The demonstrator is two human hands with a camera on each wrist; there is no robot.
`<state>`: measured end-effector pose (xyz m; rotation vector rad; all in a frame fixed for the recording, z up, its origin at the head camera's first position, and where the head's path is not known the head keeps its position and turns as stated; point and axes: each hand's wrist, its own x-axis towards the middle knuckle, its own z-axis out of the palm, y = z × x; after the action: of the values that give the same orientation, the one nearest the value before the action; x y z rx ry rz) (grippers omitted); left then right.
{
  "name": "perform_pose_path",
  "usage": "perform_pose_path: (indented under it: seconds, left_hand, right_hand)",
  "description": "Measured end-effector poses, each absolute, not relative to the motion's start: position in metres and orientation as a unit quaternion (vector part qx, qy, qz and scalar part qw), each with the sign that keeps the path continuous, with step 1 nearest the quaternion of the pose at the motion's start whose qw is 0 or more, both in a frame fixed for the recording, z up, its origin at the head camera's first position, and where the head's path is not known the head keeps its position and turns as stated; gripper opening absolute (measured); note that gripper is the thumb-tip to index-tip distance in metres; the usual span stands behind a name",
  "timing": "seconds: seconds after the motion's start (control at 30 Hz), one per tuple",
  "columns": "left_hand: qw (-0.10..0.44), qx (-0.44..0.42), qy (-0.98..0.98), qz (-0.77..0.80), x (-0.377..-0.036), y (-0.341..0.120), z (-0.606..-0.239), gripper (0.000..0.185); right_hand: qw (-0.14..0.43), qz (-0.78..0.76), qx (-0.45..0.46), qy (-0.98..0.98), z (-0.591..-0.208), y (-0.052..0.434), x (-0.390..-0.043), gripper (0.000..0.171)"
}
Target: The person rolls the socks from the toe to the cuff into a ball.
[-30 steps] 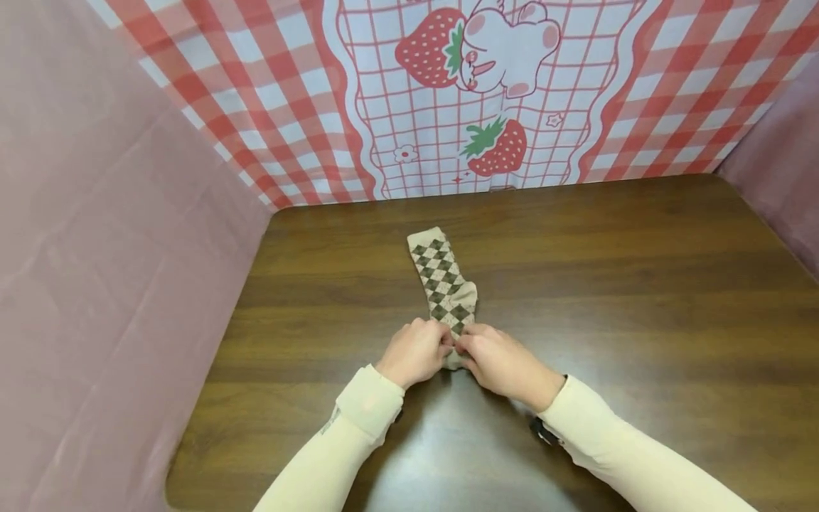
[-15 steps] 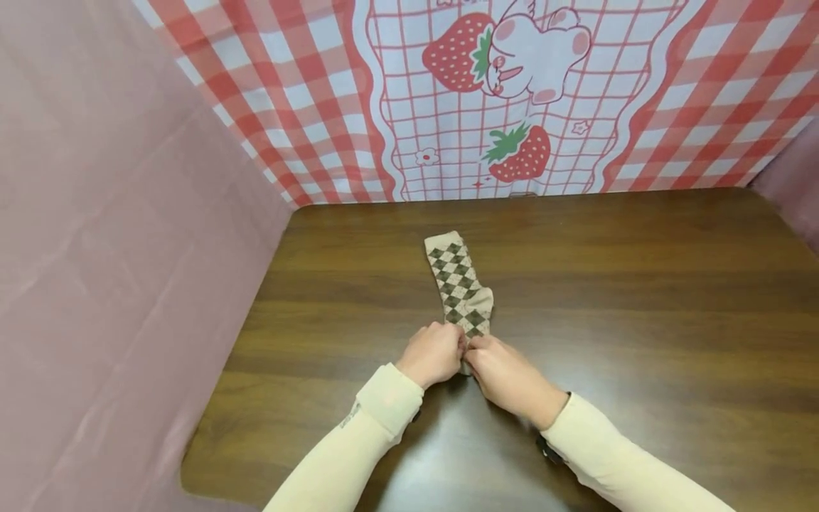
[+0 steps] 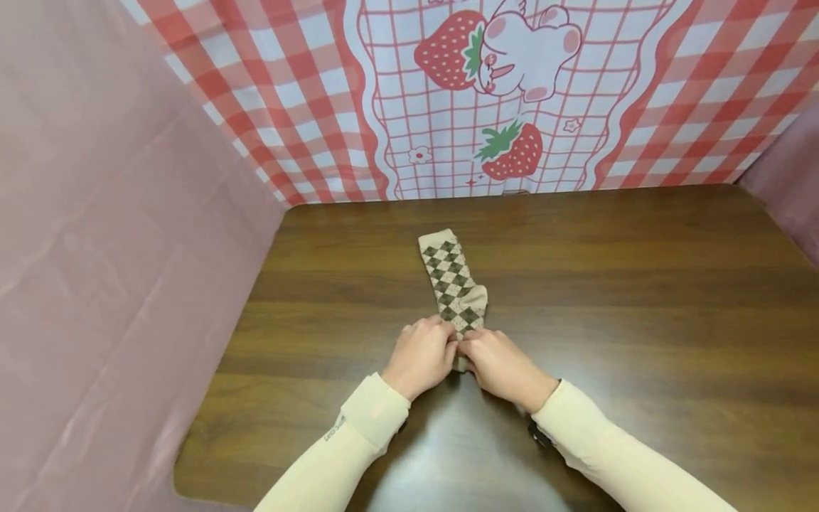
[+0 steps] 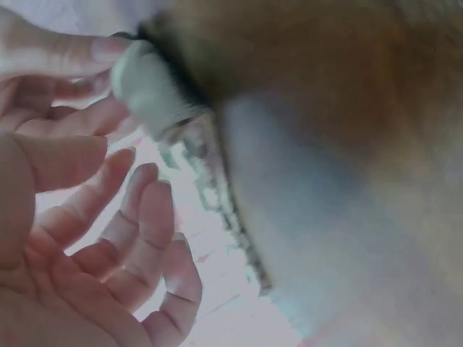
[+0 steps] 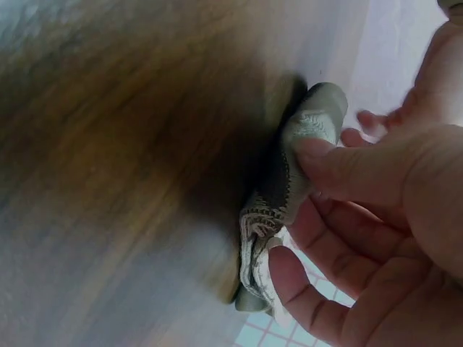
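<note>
A beige argyle sock (image 3: 451, 277) with dark green diamonds lies lengthwise on the brown table, its cuff pointing away and its heel bulging right. The near end looks folded or rolled into a thick edge, as the left wrist view shows on the sock (image 4: 152, 90). My right hand (image 3: 502, 366) pinches that edge; in the right wrist view its thumb (image 5: 343, 170) presses on the fabric with fingers behind. My left hand (image 3: 420, 355) is just left of the same end, its fingers (image 4: 155, 217) loosely bent with no fabric between them.
The wooden table (image 3: 614, 299) extends to both sides of the sock. Behind it hangs a red-and-white checked cloth (image 3: 448, 149) with strawberries, and pink fabric (image 3: 128, 249) lines the left side.
The head view has swung slightly and come partly back. My left hand has eased a little left off the sock's near end. My right hand stays at that end.
</note>
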<state>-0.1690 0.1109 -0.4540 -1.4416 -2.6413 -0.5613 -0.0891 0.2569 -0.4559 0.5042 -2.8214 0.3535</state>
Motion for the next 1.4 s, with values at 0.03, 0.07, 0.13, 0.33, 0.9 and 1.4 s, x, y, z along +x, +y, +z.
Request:
perform_pose_path:
  seconds: [0.03,0.07,0.13,0.33,0.9,1.4]
  left_hand:
    - [0.051,-0.477,-0.859,-0.181,-0.168,0.11,-0.452,0.009]
    - [0.059,-0.482,-0.856,-0.179,-0.167,0.109,-0.45,0.011]
    - [0.063,-0.491,-0.851,-0.173,-0.166,0.108,-0.446,0.014]
    - [0.033,-0.499,-0.855,-0.136,-0.163,0.106,-0.445,0.018]
    - [0.011,-0.529,-0.84,-0.117,-0.174,0.107,-0.455,0.021]
    - [-0.042,-0.509,-0.853,-0.105,-0.178,0.112,-0.45,0.014]
  right_hand:
    - [0.125,0.121,0.171,-0.97,-0.456,0.258,-0.09,0.022]
    - [0.122,0.123,0.168,-0.97,-0.456,0.258,-0.091,0.022]
    - [0.118,0.128,0.162,-0.971,-0.456,0.259,-0.092,0.023]
    - [0.096,0.156,0.148,-0.972,-0.456,0.261,-0.093,0.027]
    - [0.124,0.128,0.139,-0.974,-0.458,0.257,-0.085,0.014]
    - [0.155,0.12,0.141,-0.97,-0.458,0.257,-0.084,0.013]
